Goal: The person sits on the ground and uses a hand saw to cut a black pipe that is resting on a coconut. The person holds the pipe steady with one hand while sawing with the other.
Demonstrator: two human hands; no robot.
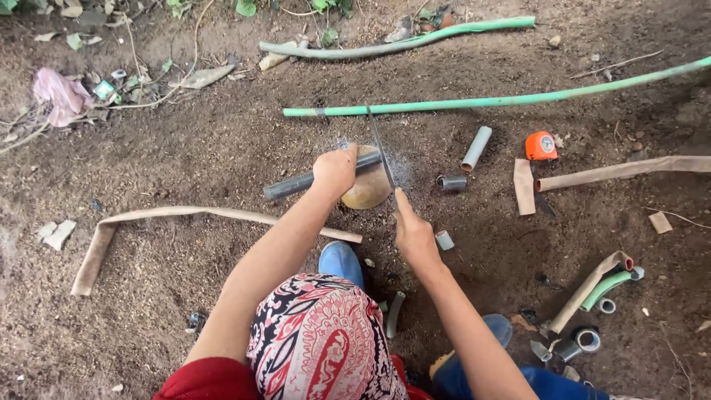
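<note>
The left hand (335,170) is closed over a dark grey pipe (296,182), pressing it down onto a rounded tan stone (368,190) that sits on the bare soil (222,148) in the middle of the scene. The pipe's free end sticks out to the left, and pale dust lies on the soil around the stone. The right hand (412,231) is wrapped around the near end of a thin saw blade (380,148), fingers pressed together on it; the blade runs away from the person and crosses the pipe just right of the left hand.

Just beyond the blade's far tip a long green pipe (481,100) lies across the ground, rising to the right edge. Farther off, a second bent greenish pipe (400,46) rests among leaves. To the right of the stone lie a short light grey pipe piece (475,148), a small dark coupling (451,183) and, nearer, a little grey ring (444,240) just beside the right hand. An orange tape measure (541,146) sits farther right, close to flat tan hose strips (615,172).

On the left, a long tan hose strip (148,216) curves across the soil and passes under the left forearm. A crumpled pink wrapper (61,95) lies in the far left corner (with small scraps of litter beside it). Near right, a green elbow (607,287) and a few grey fittings (578,342) are scattered. A blue shoe (341,261) shows between the arms, below the stone.
</note>
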